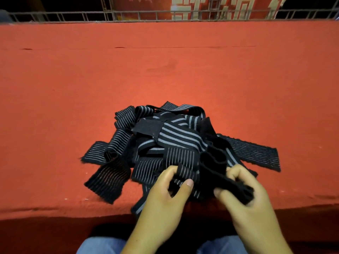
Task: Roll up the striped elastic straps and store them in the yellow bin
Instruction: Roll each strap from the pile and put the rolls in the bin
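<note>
**At the worktop's near edge: one strap in hand, nothing rolled yet**

Just in front of the tangle of striped elastic straps (174,138), grips a single strap (185,174) with both hands. Left hand (165,191) curled round the striped part, thumb on top. Right hand (245,195) pinching the dark, bunched end. Cannot tell whether that bunch is the start of a roll or only a crumple.

Looks like an early stage, judging from the red worktop (165,70). No finished roll anywhere in sight. Every other strap loose: crossed, overlapping, some flat on the cloth, one looped up at the far side. No yellow bin in view, so no telling what is already stored.

Probably left to do: roll this strap tight, then each one in the tangle, and put them all in the bin.
</note>
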### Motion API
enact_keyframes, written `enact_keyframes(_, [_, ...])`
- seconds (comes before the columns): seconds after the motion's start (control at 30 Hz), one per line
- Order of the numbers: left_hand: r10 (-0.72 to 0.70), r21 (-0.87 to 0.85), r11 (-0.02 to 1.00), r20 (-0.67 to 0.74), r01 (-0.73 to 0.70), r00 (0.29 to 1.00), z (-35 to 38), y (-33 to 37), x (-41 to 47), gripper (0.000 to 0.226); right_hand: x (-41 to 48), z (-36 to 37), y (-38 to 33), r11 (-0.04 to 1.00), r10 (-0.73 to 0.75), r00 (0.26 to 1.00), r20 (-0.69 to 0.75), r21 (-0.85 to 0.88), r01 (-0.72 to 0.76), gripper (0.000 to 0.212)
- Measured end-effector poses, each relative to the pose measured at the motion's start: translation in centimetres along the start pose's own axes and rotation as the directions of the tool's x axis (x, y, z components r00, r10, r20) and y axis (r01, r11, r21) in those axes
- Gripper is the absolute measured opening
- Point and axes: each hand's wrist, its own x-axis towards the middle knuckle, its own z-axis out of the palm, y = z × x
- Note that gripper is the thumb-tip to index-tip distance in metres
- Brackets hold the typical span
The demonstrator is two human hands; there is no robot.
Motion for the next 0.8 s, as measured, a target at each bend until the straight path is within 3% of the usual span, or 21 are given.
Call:
enact_keyframes(0.1, [0.029,-0.183,0.983,-0.018,-0.031,0.999,-0.5,0.8,-1.3,0.008,-1.1,-0.7,0.5,0.983,0.092,0.992,-0.089,0.166,-0.076,0.031])
enact_keyframes(0.23, [0.053,-0.411,0.908,-0.063,-0.075,0.997,-1.0,2.5,-3.1,0.025,-1.7,-1.1,1.2,0.937,0.279,0.959,-0.037,0.228,-0.264,0.047])
enact_keyframes(0.4, [0.082,-0.614,0.783,-0.053,-0.097,0.995,-2.0,4.5,-5.4,0.033,-2.6,-0.5,0.6,0.938,0.271,0.961,-0.044,0.236,-0.254,0.049])
enact_keyframes(0.47, [0.069,-0.644,0.761,-0.044,-0.081,0.997,-2.7,5.2,-6.5,0.048,-3.3,-0.3,0.4,0.918,0.262,0.961,-0.088,0.330,-0.220,0.048])
enact_keyframes(0.53, [0.054,-0.668,0.740,-0.053,-0.076,0.997,-3.4,5.7,-7.6,0.057,-4.0,-0.1,0.2,0.887,0.276,0.954,-0.120,0.414,-0.205,0.013])
enact_keyframes(0.6, [0.051,-0.661,0.747,-0.049,-0.071,0.997,-3.9,5.2,-8.4,0.050,-5.0,0.0,0.0,0.880,0.290,0.952,-0.093,0.416,-0.228,0.041])
enact_keyframes(0.63, [0.050,-0.636,0.769,-0.034,-0.060,0.998,-3.9,4.7,-8.6,0.045,-5.4,0.0,0.1,0.875,0.292,0.953,-0.078,0.424,-0.233,0.044])
enact_keyframes(0.73, [0.020,-0.567,0.823,-0.014,-0.025,1.000,-3.5,3.1,-9.2,0.037,-6.9,1.0,-0.4,0.853,0.338,0.938,-0.069,0.444,-0.275,0.022])
enact_keyframes(0.8, [0.023,-0.527,0.849,-0.009,-0.024,1.000,-3.2,2.6,-9.7,0.041,-7.9,1.8,-0.6,0.855,0.336,0.939,-0.076,0.444,-0.270,0.028])
